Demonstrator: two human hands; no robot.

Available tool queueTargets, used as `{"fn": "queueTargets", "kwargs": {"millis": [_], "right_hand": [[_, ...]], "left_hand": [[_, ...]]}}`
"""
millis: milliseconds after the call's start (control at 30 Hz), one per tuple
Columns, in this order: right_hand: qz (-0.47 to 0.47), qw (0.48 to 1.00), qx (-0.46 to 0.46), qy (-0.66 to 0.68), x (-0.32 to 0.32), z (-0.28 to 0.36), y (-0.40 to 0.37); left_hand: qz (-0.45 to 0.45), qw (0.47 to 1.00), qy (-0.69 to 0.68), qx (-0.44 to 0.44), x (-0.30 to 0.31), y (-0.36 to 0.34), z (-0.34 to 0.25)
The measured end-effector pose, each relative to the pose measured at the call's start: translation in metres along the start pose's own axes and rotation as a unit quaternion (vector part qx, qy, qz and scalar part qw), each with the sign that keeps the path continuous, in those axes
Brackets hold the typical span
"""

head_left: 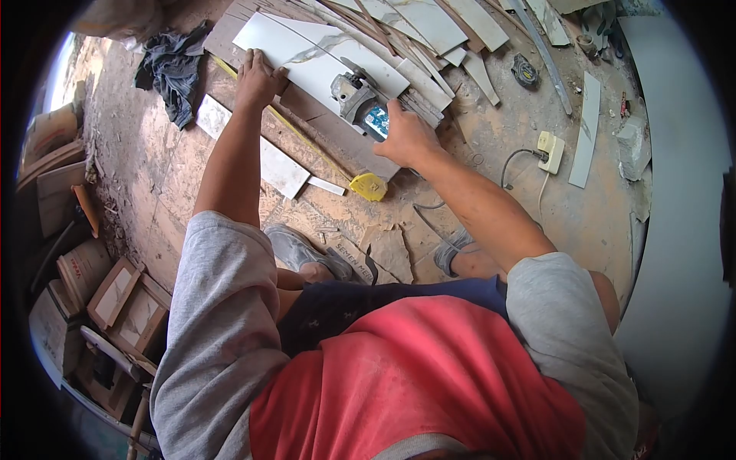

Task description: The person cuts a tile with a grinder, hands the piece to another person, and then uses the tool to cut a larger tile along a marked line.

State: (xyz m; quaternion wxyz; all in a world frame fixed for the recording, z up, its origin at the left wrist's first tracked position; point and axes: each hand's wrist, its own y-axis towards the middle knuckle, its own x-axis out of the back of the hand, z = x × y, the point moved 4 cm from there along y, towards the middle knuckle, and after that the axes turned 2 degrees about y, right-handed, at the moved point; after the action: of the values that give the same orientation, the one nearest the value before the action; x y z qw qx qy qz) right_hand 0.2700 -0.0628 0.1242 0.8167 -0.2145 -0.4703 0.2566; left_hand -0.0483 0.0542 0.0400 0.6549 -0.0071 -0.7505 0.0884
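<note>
My right hand is gripping the cutter, fingers wrapped, on the tile; at the tile's left edge, my left hand is resting, fingers slightly parted, gripping nothing. I'm fearing uneven pressure could shift the tile, jerking the cutter.

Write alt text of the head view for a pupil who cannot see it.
A person's right hand grips a handheld power tool on a white veined tile, while the left hand rests at the tile's edge. A yellow tape measure lies lower in the view, and more tile pieces are strewn beyond.
</note>
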Motion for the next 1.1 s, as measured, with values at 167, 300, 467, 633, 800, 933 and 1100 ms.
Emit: {"fn": "queueTargets", "kwargs": {"millis": [167,300,467,633,800,933,1100], "right_hand": [[0.000,1.000,-0.002,0.000,-0.001,-0.003,-0.002],[0.001,1.000,-0.001,-0.006,-0.001,-0.005,-0.003],[0.003,1.000,-0.005,-0.010,-0.001,-0.007,-0.008],[-0.005,1.000,-0.007,-0.012,-0.004,-0.013,-0.011],[-0.005,1.000,-0.009,-0.011,-0.003,-0.015,-0.015],[-0.003,1.000,-0.012,-0.007,-0.003,-0.016,-0.016],[-0.004,1.000,-0.013,-0.005,-0.003,-0.019,-0.018]], "left_hand": [[0.000,1.000,-0.001,-0.001,0.000,-0.001,-0.001],[0.005,1.000,-0.006,0.007,-0.001,-0.001,0.000],[-0.003,1.000,-0.003,-0.001,-0.001,-0.001,0.001],[-0.001,1.000,-0.008,0.004,-0.002,0.000,0.002],[-0.007,1.000,-0.008,-0.003,-0.003,0.001,0.002],[-0.006,1.000,-0.014,0.003,-0.004,0.001,0.003],[-0.008,1.000,-0.013,-0.007,-0.004,0.002,0.003]]}}
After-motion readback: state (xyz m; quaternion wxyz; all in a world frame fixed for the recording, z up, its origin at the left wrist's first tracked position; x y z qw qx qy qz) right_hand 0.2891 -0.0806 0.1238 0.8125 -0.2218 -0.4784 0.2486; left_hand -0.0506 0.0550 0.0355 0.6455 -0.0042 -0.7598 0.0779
